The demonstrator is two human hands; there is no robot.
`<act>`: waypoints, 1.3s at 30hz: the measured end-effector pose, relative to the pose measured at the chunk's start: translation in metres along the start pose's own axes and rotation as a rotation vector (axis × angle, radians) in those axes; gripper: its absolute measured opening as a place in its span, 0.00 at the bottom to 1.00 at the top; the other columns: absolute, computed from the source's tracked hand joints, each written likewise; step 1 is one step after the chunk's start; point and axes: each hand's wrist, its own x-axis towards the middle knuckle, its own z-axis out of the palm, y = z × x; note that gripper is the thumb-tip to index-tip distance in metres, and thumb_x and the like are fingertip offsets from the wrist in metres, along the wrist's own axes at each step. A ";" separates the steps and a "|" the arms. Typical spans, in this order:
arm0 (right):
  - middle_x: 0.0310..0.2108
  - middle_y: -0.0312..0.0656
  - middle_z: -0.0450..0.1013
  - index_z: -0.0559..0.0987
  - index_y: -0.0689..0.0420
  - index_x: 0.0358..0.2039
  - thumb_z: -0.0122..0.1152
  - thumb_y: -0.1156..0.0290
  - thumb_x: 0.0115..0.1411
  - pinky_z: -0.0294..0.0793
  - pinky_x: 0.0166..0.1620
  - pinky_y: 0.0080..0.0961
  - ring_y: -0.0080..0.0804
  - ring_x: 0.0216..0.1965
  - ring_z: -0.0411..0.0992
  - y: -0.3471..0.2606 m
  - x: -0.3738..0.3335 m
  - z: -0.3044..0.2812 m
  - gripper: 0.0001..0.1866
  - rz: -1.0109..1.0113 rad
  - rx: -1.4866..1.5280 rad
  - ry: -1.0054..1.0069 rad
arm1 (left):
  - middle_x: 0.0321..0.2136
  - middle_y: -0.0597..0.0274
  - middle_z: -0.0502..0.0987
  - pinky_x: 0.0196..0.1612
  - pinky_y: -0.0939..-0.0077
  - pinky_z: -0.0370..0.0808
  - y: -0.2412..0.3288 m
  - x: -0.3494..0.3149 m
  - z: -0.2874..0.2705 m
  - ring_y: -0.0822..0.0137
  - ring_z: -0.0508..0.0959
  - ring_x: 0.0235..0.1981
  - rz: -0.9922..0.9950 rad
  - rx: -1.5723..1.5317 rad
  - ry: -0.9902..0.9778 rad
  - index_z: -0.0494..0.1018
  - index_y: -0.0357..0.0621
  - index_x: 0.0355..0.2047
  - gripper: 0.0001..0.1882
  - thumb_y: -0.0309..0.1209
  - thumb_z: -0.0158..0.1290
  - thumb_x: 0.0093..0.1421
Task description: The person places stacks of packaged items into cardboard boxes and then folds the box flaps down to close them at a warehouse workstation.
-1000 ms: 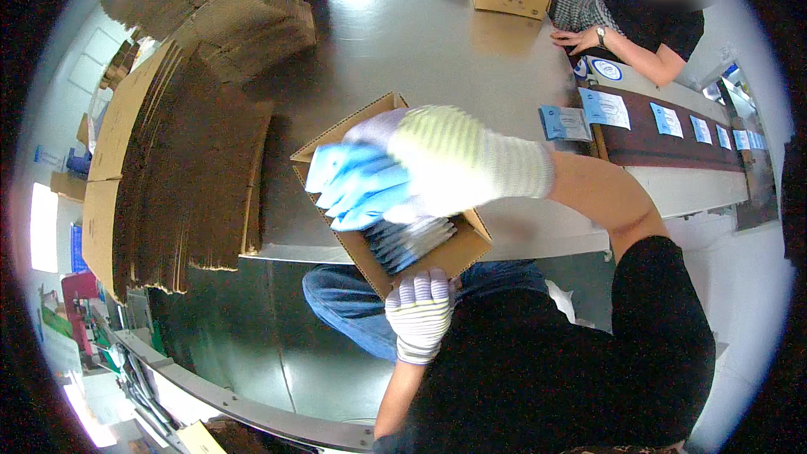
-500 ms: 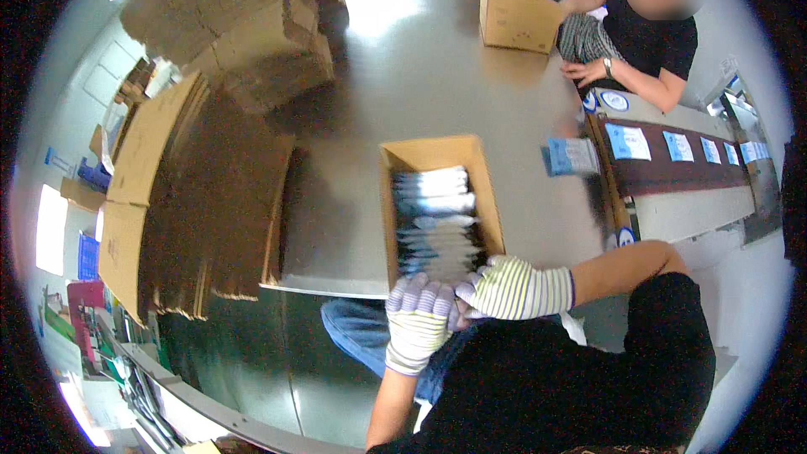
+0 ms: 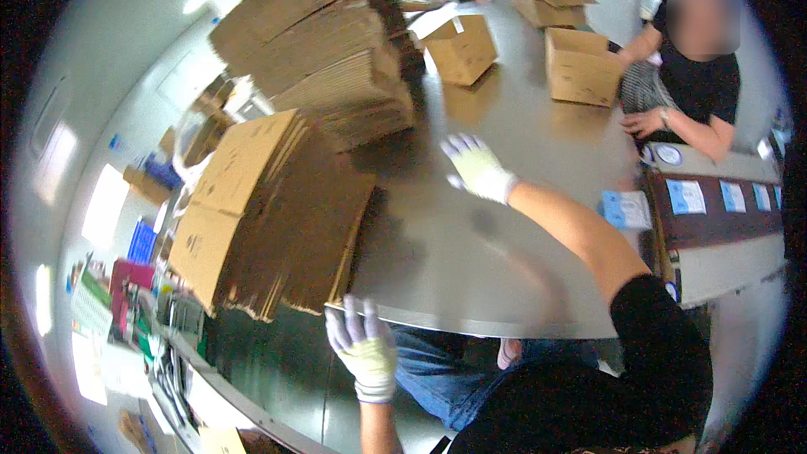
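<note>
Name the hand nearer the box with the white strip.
Right. The right hand is above the table, short of the box; the left hand is farther back, near the table's edge.

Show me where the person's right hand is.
In the head view, the right hand is a little right of centre, over the metal table, with the stacked cardboard to its left and a box beyond it.

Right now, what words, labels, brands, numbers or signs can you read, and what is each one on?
None can be read clearly.
Blue-and-white packets on the belt: print too small and blurred.
Round label beside it: too blurred.
Near flat cartons: dark marks, too small.
Box by the co-worker: faint marks, unreadable.
</note>
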 end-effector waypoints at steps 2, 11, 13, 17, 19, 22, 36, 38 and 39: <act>0.63 0.56 0.53 0.59 0.63 0.60 0.55 0.54 0.57 0.51 0.64 0.46 0.54 0.63 0.52 -0.013 -0.063 0.006 0.37 0.003 0.195 -0.200 | 0.59 0.52 0.60 0.59 0.49 0.60 -0.029 0.028 -0.008 0.40 0.56 0.61 -0.045 0.055 0.081 0.63 0.51 0.55 0.28 0.30 0.52 0.52; 0.57 0.47 0.62 0.69 0.56 0.53 0.54 0.52 0.56 0.57 0.61 0.44 0.48 0.59 0.58 -0.030 -0.223 0.052 0.29 -0.022 0.220 -0.224 | 0.57 0.47 0.61 0.61 0.51 0.56 -0.130 0.112 -0.062 0.44 0.56 0.61 -0.497 0.363 0.406 0.56 0.45 0.62 0.39 0.36 0.59 0.51; 0.57 0.47 0.62 0.70 0.55 0.52 0.55 0.53 0.55 0.57 0.60 0.45 0.47 0.59 0.58 -0.024 -0.230 0.055 0.28 -0.037 0.240 -0.206 | 0.54 0.47 0.65 0.59 0.52 0.58 -0.140 0.110 -0.060 0.46 0.61 0.58 -0.512 0.374 0.413 0.56 0.44 0.62 0.38 0.36 0.58 0.52; 0.57 0.46 0.62 0.71 0.54 0.51 0.55 0.53 0.55 0.57 0.60 0.46 0.46 0.59 0.59 -0.032 -0.234 0.055 0.26 0.009 0.262 -0.145 | 0.40 0.54 0.74 0.50 0.56 0.64 -0.148 0.103 -0.069 0.54 0.72 0.43 -0.502 0.118 0.327 0.66 0.45 0.52 0.25 0.31 0.57 0.53; 0.56 0.46 0.63 0.71 0.54 0.50 0.56 0.54 0.55 0.57 0.60 0.46 0.46 0.59 0.59 -0.035 -0.237 0.059 0.25 0.010 0.257 -0.104 | 0.32 0.59 0.74 0.45 0.60 0.66 -0.147 0.104 -0.073 0.56 0.73 0.37 -0.333 0.195 0.307 0.74 0.47 0.37 0.11 0.28 0.56 0.51; 0.55 0.45 0.64 0.72 0.54 0.49 0.56 0.56 0.54 0.56 0.60 0.46 0.45 0.58 0.59 -0.037 -0.240 0.061 0.24 0.032 0.263 -0.050 | 0.34 0.58 0.74 0.46 0.58 0.67 -0.143 0.107 -0.073 0.56 0.73 0.38 -0.225 0.208 0.231 0.73 0.48 0.38 0.12 0.28 0.56 0.51; 0.54 0.47 0.65 0.72 0.54 0.50 0.56 0.53 0.55 0.58 0.60 0.45 0.47 0.57 0.61 -0.041 -0.249 0.049 0.26 0.035 0.262 -0.085 | 0.36 0.60 0.73 0.46 0.55 0.66 -0.093 0.105 -0.098 0.55 0.72 0.42 -0.050 0.131 0.251 0.71 0.51 0.36 0.18 0.23 0.56 0.41; 0.54 0.49 0.67 0.71 0.55 0.51 0.56 0.51 0.56 0.60 0.59 0.44 0.48 0.56 0.63 -0.048 -0.236 0.024 0.27 0.170 0.420 -0.196 | 0.40 0.58 0.74 0.48 0.56 0.68 -0.044 0.106 -0.116 0.53 0.73 0.46 0.270 -0.080 0.369 0.69 0.49 0.36 0.17 0.25 0.55 0.42; 0.53 0.51 0.68 0.71 0.55 0.52 0.56 0.50 0.57 0.62 0.58 0.43 0.50 0.55 0.65 -0.043 -0.227 0.012 0.28 0.304 0.574 -0.294 | 0.41 0.57 0.74 0.48 0.57 0.69 -0.020 0.100 -0.120 0.52 0.73 0.45 0.342 -0.112 0.288 0.68 0.47 0.35 0.16 0.25 0.55 0.43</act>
